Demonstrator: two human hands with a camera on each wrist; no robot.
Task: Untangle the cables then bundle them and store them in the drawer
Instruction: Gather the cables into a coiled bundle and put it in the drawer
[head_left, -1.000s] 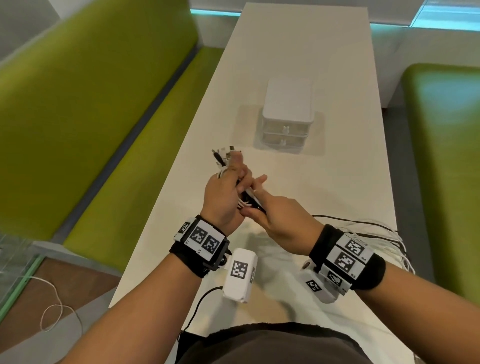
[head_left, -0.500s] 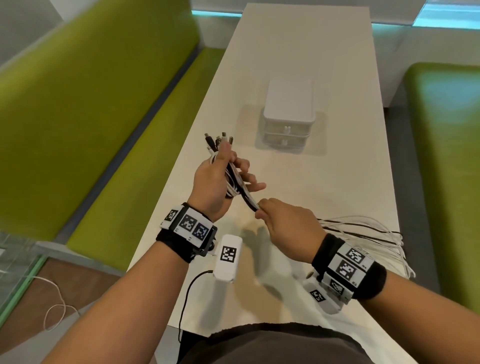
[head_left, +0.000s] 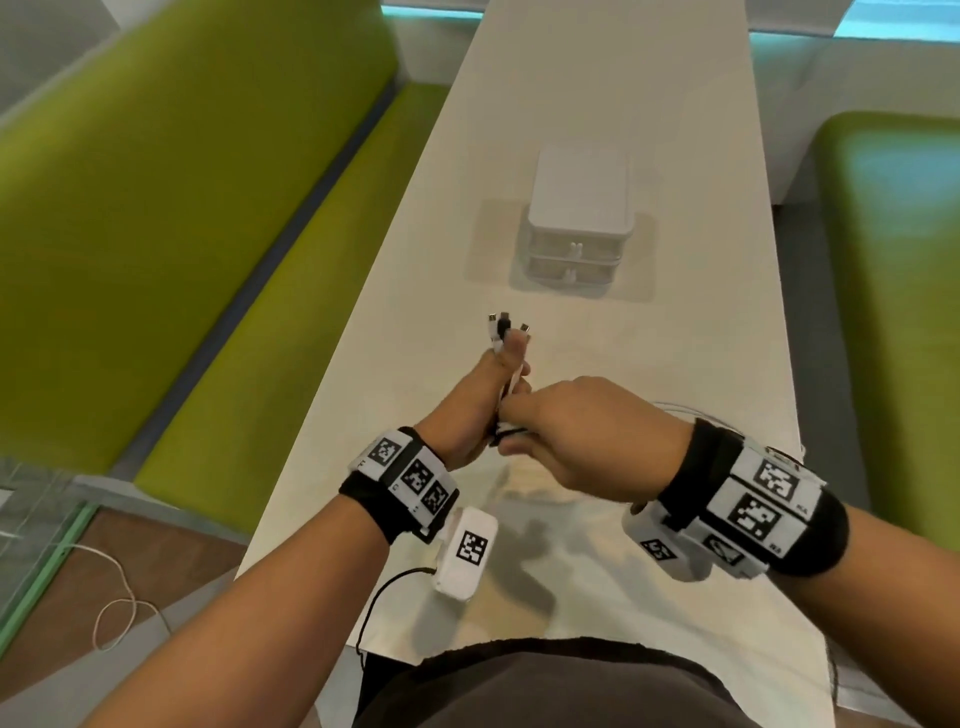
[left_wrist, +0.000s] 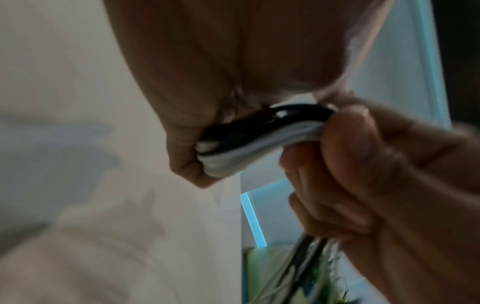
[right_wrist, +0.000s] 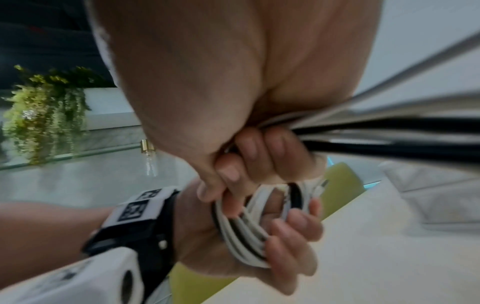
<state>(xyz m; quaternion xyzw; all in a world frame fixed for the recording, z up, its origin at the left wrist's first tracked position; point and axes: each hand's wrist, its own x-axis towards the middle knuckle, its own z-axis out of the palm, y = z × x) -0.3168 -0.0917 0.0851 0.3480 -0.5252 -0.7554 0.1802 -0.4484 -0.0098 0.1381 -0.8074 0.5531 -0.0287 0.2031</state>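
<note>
At frame centre, the left hand (head_left: 475, 410) and right hand (head_left: 582, 436) both gripped the coiled black-and-white cables (right_wrist: 249, 230), fingers (right_wrist: 293, 226) curled round them.

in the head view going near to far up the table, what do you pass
white wrist camera → left hand and right hand, side by side gripping the cables → cable plugs sticking out past the left thumb → white drawer unit → bare table

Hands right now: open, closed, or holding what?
Left hand: closed around the coiled cables.
Right hand: closed around the loose run of the same cables.
</note>
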